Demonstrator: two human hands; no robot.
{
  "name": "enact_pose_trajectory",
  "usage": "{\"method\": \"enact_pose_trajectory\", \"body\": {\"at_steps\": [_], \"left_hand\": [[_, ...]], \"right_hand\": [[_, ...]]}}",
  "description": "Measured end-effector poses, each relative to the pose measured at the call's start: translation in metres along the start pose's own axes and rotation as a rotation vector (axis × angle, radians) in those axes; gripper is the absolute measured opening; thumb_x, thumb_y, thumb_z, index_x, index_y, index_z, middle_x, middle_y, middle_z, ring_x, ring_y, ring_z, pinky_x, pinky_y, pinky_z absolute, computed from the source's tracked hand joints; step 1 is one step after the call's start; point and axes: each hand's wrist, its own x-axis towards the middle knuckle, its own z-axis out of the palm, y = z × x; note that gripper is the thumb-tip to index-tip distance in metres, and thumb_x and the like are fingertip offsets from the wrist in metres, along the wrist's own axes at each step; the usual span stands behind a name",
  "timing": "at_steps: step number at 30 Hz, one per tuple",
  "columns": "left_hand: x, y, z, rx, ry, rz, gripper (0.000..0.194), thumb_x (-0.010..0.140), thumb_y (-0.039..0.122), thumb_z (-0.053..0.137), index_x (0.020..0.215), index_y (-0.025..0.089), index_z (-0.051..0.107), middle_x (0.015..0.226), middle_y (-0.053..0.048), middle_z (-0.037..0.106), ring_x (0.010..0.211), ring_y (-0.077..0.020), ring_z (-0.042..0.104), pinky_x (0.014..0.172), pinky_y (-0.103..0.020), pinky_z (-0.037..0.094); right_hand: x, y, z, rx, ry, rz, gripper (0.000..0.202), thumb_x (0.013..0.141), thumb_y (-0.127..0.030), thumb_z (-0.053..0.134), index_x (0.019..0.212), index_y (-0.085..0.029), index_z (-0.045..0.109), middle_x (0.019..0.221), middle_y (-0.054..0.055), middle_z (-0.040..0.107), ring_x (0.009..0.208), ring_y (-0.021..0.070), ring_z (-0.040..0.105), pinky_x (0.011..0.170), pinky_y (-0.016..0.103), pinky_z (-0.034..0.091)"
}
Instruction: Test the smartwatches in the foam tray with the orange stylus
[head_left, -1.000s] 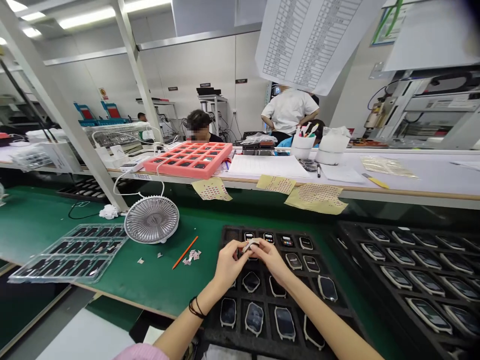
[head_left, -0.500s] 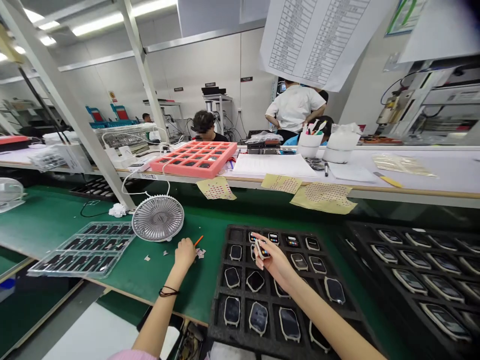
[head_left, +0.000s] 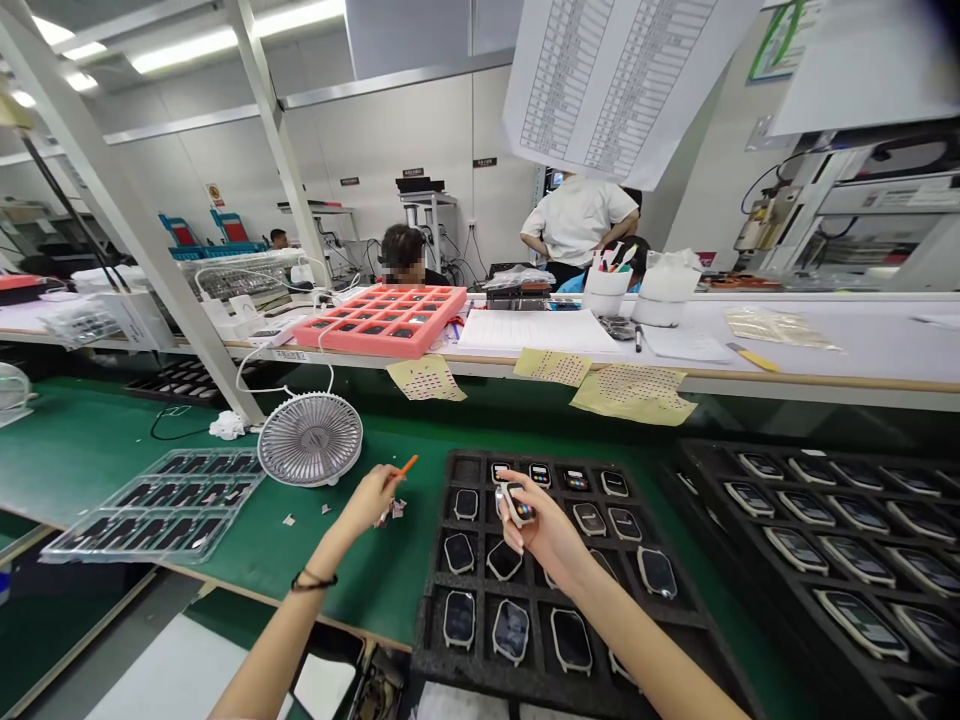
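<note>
pinching stick in left hand, beside scraps. gripping watch, screen lit, in right hand over tray. some lit in back row, dark nearer; probably midway through one, can't tell done from left.

Three yellow dotted sheets, two white containers, one whole grey fan, one orange stick. Four watches in the nearer black tray's far row.

Open green bench separates fan and black tray (pale scraps intrude).
</note>
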Motion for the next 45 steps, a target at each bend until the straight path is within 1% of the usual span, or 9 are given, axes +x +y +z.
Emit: {"method": "enact_pose_trajectory", "body": {"at_steps": [1,4,6,9,20,26,36,41,45], "left_hand": [[-0.011,0.015,-0.001,-0.083,-0.004,0.065,0.029,0.093,0.032,0.036,0.096,0.017,0.06,0.082,-0.003,0.06,0.072,-0.0144,0.058,0.064,-0.022,0.043],[-0.047,0.062,0.0,-0.649,-0.158,0.182,0.037,0.089,0.05,0.041,0.091,0.017,0.059,0.057,0.006,0.041,0.047,-0.0092,0.039,0.045,-0.018,0.03],[-0.068,0.088,0.004,-0.777,-0.27,0.199,0.037,0.086,0.051,0.045,0.084,0.016,0.058,0.053,0.009,0.032,0.043,-0.0074,0.03,0.042,-0.018,0.023],[-0.084,0.107,0.011,-0.811,-0.312,0.211,0.036,0.087,0.048,0.045,0.08,0.015,0.06,0.053,0.008,0.032,0.044,-0.007,0.027,0.041,-0.018,0.02],[-0.091,0.108,0.009,-0.67,-0.271,0.244,0.038,0.09,0.04,0.044,0.077,0.012,0.068,0.053,0.006,0.031,0.049,-0.0083,0.023,0.047,-0.022,0.017],[-0.089,0.105,0.011,-0.722,-0.265,0.224,0.04,0.089,0.043,0.044,0.078,0.012,0.067,0.053,0.006,0.031,0.049,-0.0082,0.024,0.046,-0.022,0.017],[-0.092,0.107,0.008,-0.725,-0.248,0.243,0.041,0.088,0.044,0.046,0.078,0.012,0.069,0.055,0.004,0.04,0.05,-0.0089,0.026,0.046,-0.022,0.019],[-0.091,0.108,0.005,-0.734,-0.292,0.214,0.046,0.086,0.051,0.047,0.075,0.012,0.069,0.05,0.006,0.028,0.047,-0.0081,0.022,0.044,-0.022,0.015],[-0.091,0.112,0.013,-0.899,-0.346,0.195,0.049,0.082,0.056,0.051,0.073,0.011,0.068,0.046,0.008,0.026,0.042,-0.0059,0.02,0.041,-0.02,0.014]], "right_hand": [[-0.001,0.0,0.003,0.007,0.002,0.001,0.024,0.081,-0.032,0.063,0.101,-0.019,0.061,0.062,-0.002,0.059,0.039,0.0074,0.042,0.039,0.021,0.035],[-0.003,-0.001,0.011,0.016,0.042,-0.021,0.025,0.082,-0.037,0.064,0.097,-0.019,0.061,0.056,-0.004,0.056,0.036,0.0068,0.04,0.036,0.02,0.032],[-0.006,-0.001,0.017,0.022,0.074,-0.045,0.025,0.08,-0.038,0.067,0.094,-0.018,0.061,0.052,-0.005,0.055,0.036,0.0066,0.041,0.036,0.019,0.031],[-0.01,-0.003,0.023,0.014,0.105,-0.053,0.026,0.078,-0.039,0.069,0.09,-0.018,0.061,0.047,-0.005,0.054,0.036,0.0072,0.043,0.037,0.018,0.032],[-0.015,-0.005,0.024,-0.08,0.084,-0.038,0.024,0.083,-0.042,0.064,0.085,-0.019,0.06,0.039,-0.007,0.049,0.031,0.0058,0.038,0.034,0.016,0.028],[-0.011,-0.002,0.028,0.085,0.063,-0.002,0.029,0.077,-0.044,0.069,0.083,-0.017,0.062,0.034,-0.009,0.043,0.027,0.0045,0.03,0.032,0.017,0.026],[-0.012,-0.001,0.028,0.047,0.053,-0.028,0.026,0.084,-0.044,0.062,0.086,-0.018,0.061,0.036,-0.009,0.045,0.032,0.0074,0.037,0.047,0.023,0.042],[-0.013,0.001,0.026,-0.035,0.069,-0.041,0.028,0.079,-0.045,0.067,0.082,-0.018,0.059,0.035,-0.01,0.044,0.03,0.0061,0.032,0.038,0.019,0.027],[-0.014,0.005,0.03,0.158,0.037,0.086,0.029,0.074,-0.046,0.071,0.08,-0.019,0.061,0.029,-0.013,0.035,0.028,0.0036,0.016,0.037,0.019,0.023]]}}
